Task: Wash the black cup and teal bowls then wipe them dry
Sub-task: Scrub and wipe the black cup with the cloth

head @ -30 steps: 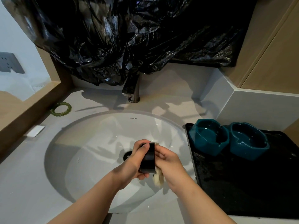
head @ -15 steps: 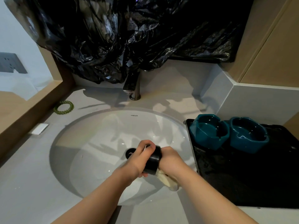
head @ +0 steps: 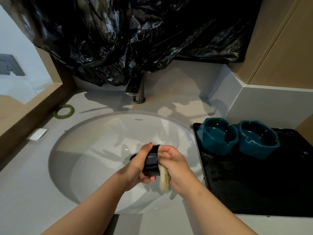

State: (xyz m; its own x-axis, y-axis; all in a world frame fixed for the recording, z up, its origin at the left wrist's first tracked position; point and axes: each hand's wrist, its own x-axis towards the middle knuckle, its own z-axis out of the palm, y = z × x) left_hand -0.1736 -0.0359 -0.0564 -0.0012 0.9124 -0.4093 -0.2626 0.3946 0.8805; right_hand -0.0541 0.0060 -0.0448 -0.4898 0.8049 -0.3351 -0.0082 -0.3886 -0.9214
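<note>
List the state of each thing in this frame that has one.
black cup: on its side over the sink, gripped by left hand
cloth: bunched in right hand, against the cup
teal bowls: upright, side by side on black tray
faucet: no stream visible

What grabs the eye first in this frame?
Both hands meet over the white sink, centre frame: the left hand grips the black cup while the right hand holds a pale cloth against it. Right of the basin, two teal bowls sit side by side on a black tray. Crumpled black plastic hangs across the back, over the faucet.
</note>
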